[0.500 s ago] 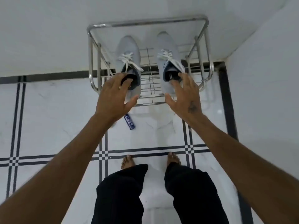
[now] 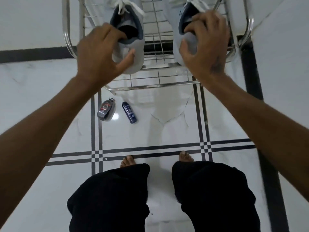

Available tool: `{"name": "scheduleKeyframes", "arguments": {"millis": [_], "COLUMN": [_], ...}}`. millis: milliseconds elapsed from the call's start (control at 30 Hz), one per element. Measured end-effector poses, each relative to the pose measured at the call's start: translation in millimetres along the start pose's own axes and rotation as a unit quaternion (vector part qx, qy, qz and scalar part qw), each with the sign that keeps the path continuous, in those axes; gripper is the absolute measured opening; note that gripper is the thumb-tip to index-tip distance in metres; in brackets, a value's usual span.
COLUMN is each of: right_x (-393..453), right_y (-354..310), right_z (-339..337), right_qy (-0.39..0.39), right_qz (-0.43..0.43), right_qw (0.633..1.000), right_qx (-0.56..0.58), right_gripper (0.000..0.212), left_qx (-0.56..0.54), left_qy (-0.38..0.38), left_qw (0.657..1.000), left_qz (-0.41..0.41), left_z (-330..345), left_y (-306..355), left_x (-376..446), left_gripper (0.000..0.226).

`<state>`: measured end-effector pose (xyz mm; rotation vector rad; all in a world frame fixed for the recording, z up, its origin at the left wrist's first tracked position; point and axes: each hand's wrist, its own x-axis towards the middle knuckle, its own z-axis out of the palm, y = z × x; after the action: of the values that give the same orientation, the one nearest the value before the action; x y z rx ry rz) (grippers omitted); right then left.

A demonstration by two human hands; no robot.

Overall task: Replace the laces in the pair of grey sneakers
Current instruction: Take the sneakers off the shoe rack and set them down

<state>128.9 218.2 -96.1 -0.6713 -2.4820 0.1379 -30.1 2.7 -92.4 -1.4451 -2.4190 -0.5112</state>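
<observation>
Two grey sneakers sit side by side on the wire shelf of a steel shoe rack (image 2: 155, 84), their heels toward its front rail and toes cut off at the frame's top. The left hand (image 2: 100, 52) grips the left sneaker (image 2: 132, 47) at the heel, fingers inside the collar and thumb outside; the right hand (image 2: 205, 46) pinches the right sneaker (image 2: 189, 41) likewise. On open tiled floor (image 2: 33, 101) before the rack lie a dark oval case (image 2: 106, 110) and a small blue bottle (image 2: 129, 113).

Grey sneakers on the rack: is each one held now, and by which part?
Yes. The left hand grips the left sneaker at its heel, and the right hand grips the right sneaker at its heel.
</observation>
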Motion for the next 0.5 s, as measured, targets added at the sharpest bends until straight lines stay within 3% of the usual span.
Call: {"name": "scheduleKeyframes", "arguments": {"millis": [200,500], "right_x": [17.7,4.3], "right_y": [0.5,-5.0], "right_z": [12.2,17.8], "right_qy": [0.049,0.047], "right_qz": [-0.005,-0.021], "right_qw": [0.999,0.998], "right_qx": [0.014,0.029], "right_gripper": [0.031,0.030], "left_qx": [0.008,0.012], "left_qy": [0.083,0.089], "left_qw": [0.995,0.996], "left_qz": [0.047,0.020], "left_z": [4.0,6.7], "left_y": [-9.3,-2.3], "left_x": [9.8,-0.2], "left_gripper": [0.059,0.062]}}
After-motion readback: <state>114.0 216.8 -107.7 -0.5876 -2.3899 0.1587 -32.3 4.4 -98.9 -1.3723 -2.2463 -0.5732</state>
